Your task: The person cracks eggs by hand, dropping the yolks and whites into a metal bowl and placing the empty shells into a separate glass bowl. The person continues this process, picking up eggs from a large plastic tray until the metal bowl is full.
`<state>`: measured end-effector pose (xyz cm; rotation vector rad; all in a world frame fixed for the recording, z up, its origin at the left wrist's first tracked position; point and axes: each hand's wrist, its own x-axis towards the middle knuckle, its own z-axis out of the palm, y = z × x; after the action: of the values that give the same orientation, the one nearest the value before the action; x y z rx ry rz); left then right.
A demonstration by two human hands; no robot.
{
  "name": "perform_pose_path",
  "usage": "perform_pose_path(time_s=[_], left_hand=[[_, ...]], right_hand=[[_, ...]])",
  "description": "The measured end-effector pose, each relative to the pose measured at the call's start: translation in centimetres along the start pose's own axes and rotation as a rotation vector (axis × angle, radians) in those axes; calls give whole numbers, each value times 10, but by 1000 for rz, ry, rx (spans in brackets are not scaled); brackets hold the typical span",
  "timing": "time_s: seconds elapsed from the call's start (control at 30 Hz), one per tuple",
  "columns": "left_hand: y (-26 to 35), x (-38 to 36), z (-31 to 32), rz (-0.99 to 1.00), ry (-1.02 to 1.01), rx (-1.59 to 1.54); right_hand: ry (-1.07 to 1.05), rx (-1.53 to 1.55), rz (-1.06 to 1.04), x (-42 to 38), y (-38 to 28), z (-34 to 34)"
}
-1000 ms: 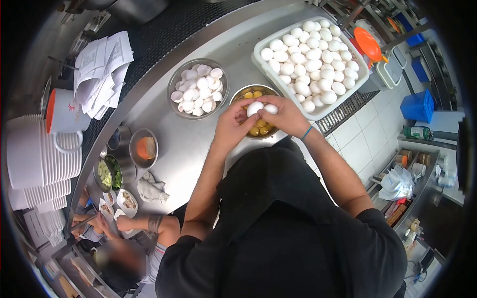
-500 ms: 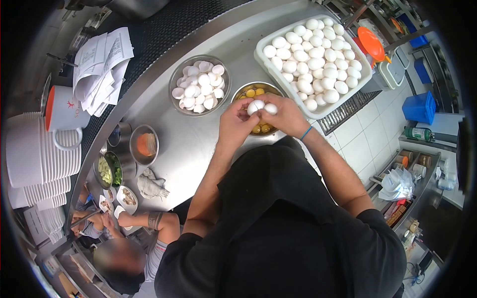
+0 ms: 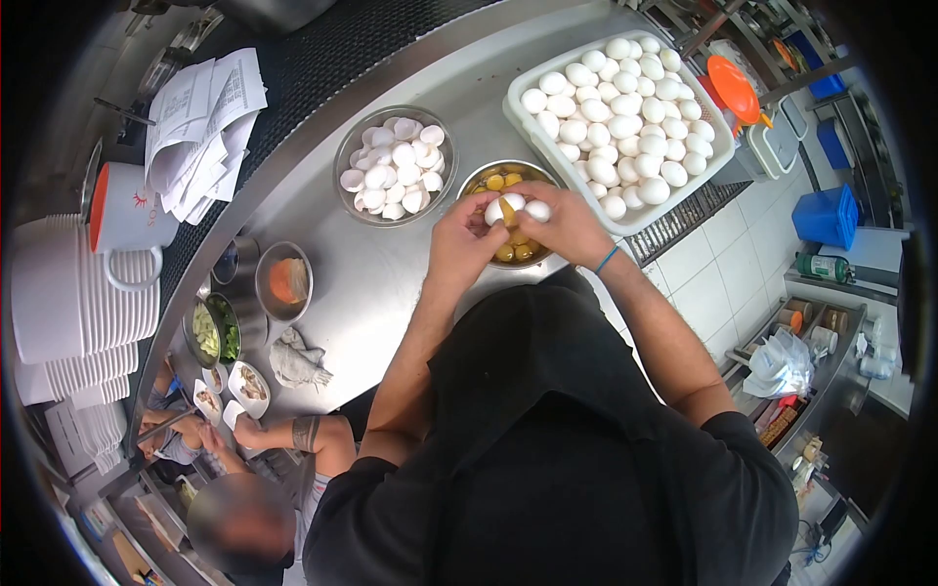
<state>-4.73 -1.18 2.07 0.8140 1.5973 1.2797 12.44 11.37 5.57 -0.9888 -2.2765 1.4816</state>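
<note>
Over a steel bowl of yolks, my left hand and my right hand meet around a white egg, whose shell is parted with yellow showing between the halves. A second white egg is held in my right hand, against its fingers. The fingers of both hands are bent inward. Up and to the right stands a white crate full of whole white eggs. Left of the yolk bowl is a metal bowl heaped with empty shells.
A small bowl with orange contents, a grey cloth and containers of chopped greens lie to the left. A co-worker is at the lower left. Paper slips hang above stacked white dishes.
The egg between my hands has split, and yellow now shows in the gap. My hands have barely moved. The co-worker's head has shifted slightly.
</note>
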Motion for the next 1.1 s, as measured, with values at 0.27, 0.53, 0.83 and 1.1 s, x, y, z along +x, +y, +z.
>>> perform_pose_path(time_s=[0.27, 0.53, 0.83, 1.1], left_hand=[[1, 0, -3, 24, -41, 8], [8, -5, -5, 354, 113, 503], [14, -4, -62, 233, 516, 630], [-30, 12, -114, 152, 606, 669]], right_hand=[[-12, 29, -32, 0, 4, -5], [54, -205, -158, 2, 3, -8], [38, -406, -156, 32, -26, -1], [-4, -330, -360, 91, -49, 53]])
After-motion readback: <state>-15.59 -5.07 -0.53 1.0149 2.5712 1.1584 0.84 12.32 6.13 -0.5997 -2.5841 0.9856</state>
